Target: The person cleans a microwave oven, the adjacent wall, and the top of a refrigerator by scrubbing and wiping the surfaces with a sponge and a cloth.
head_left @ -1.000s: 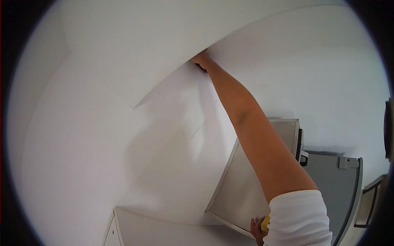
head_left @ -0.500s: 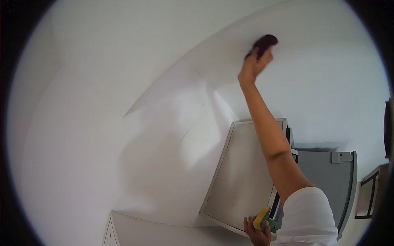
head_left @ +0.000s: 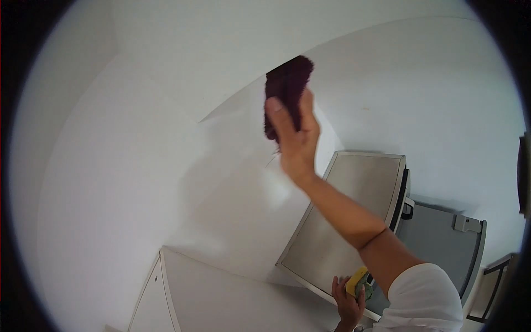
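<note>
My right hand (head_left: 298, 135) is raised and holds a dark maroon cloth (head_left: 287, 83), fuzzy at its edges, with the thumb over its near face. The cloth's upper edge meets the lower edge of a white overhang (head_left: 210, 61), and whether it presses on the surface is hard to tell. Low in the view, my left hand (head_left: 348, 301) grips a yellow and green sponge (head_left: 357, 283) in front of a tilted-looking steel-topped appliance (head_left: 337, 221). My right forearm passes in front of that appliance.
White walls (head_left: 110, 182) curve around the view. At the lower left stands a white cabinet (head_left: 221, 293). Beside the steel-topped appliance is a grey refrigerator-like unit (head_left: 442, 232). A framed piece (head_left: 498, 282) stands at the far right.
My right hand has swept left and slightly down with the cloth, from the right wall to the overhang's edge. The view has shifted a little. My left hand still holds the sponge.
</note>
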Demonstrator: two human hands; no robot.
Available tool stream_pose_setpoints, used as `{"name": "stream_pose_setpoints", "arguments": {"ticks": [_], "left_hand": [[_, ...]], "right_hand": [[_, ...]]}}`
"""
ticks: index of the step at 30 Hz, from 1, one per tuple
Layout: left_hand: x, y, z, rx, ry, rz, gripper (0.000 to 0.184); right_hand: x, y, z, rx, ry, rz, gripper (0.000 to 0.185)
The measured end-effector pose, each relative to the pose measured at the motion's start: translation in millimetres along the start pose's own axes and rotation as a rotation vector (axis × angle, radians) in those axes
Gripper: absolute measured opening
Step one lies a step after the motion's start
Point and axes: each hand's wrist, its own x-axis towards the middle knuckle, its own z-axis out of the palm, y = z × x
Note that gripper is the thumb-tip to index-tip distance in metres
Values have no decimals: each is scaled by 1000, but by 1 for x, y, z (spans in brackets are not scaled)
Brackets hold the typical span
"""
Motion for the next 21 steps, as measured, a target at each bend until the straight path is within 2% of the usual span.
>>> {"name": "stream_pose_setpoints", "arguments": {"ticks": [2, 4, 6, 7, 8, 11, 13, 14, 16, 18, 20, 21], "left_hand": [[-1, -2, 0, -23, 2, -2, 42], [-1, -2, -1, -32, 3, 12, 47], [2, 2, -4, -9, -9, 5, 43], [2, 3, -6, 19, -15, -2, 40], [2, 4, -7, 23, -14, -4, 40], [2, 4, -6, -9, 1, -17, 40], [2, 3, -4, 2, 12, -4, 40], [2, 3, -4, 0, 12, -7, 40], [3, 5, -6, 9, 5, -7, 39], [3, 4, -5, 7, 7, -4, 40], [4, 4, -4, -4, 5, 0, 40], [3, 3, -4, 7, 0, -7, 41]], "right_hand": [[-21, 1, 30, 138, 29, 169, 39], [-42, 18, 50, 126, 47, 264, 37], [-65, 39, 56, -19, -68, 311, 39], [-72, 37, 52, 18, -207, 509, 41], [-80, 42, 46, -59, -356, 346, 38], [-87, 28, 35, -98, -445, 294, 41], [-73, 14, 32, -243, -464, -123, 47], [-62, 8, 30, -302, -445, -216, 52], [-42, -4, 31, -308, -352, -181, 49], [-19, 2, 25, -263, -196, -255, 41], [-1, 11, -1, -163, -86, -81, 32], [8, 23, -17, -107, 101, 33, 32]]}}
